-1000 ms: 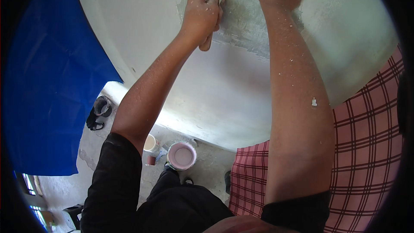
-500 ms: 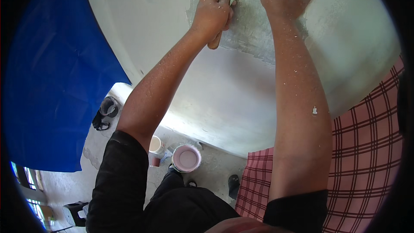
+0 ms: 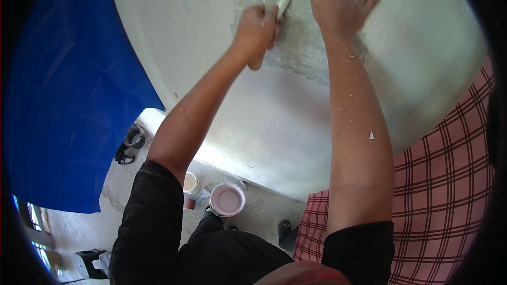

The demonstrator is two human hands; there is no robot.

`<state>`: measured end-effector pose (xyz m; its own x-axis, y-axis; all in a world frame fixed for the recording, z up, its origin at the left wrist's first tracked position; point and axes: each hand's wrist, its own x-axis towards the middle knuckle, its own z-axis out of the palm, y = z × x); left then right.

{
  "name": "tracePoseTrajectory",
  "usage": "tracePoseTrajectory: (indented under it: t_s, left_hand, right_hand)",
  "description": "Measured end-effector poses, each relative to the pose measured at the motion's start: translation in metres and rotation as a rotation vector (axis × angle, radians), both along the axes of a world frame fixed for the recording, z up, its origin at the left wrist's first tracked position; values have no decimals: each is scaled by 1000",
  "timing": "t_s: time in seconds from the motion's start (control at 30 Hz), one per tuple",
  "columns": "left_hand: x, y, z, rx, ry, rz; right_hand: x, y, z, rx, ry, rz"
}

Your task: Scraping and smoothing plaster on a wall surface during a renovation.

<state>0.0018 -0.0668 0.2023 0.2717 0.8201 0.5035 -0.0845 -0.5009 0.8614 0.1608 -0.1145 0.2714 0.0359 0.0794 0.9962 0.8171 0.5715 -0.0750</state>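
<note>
My left hand [image 3: 253, 31] is wrapped round the wooden handle of a putty knife, whose wide metal blade [image 3: 277, 0] lies at a rough grey patch [image 3: 301, 47] on a pale, curved plastered surface [image 3: 174, 31]. My right hand [image 3: 343, 5] is spread flat on that surface just to the right of the blade, along the patch's right edge, with nothing visible in it. Both forearms carry white specks. The exact contact of the blade's edge is slightly blurred.
A blue sheet [image 3: 63, 100] hangs at the left, red checked cloth [image 3: 443, 190] at the right. On the floor below are a pink-lined bucket [image 3: 228, 200], a small white tub [image 3: 190, 183], a dark container [image 3: 136, 136] and dark footwear [image 3: 285, 229].
Both hands appear slightly lower in the picture, along with some shift of the whole view. The knife stays in my left hand, and more of my right hand's fingers shows.
</note>
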Motion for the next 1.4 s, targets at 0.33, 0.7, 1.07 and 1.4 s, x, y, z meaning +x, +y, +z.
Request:
tracePoseTrajectory:
  t_s: [0.33,0.7,1.07,1.4]
  left_hand:
    - [-6,0,-8,-59,-2,-42]
    - [3,5,-8,-10,-45,-36]
    - [6,8,-5,20,0,-46]
    - [-6,35,-9,90,-141,131]
  right_hand:
    - [-8,17,0,84,-77,-1011]
    - [-15,26,0,90,-68,-1026]
    - [-9,20,1,102,-72,-1050]
    - [-3,20,2,44,-56,-1043]
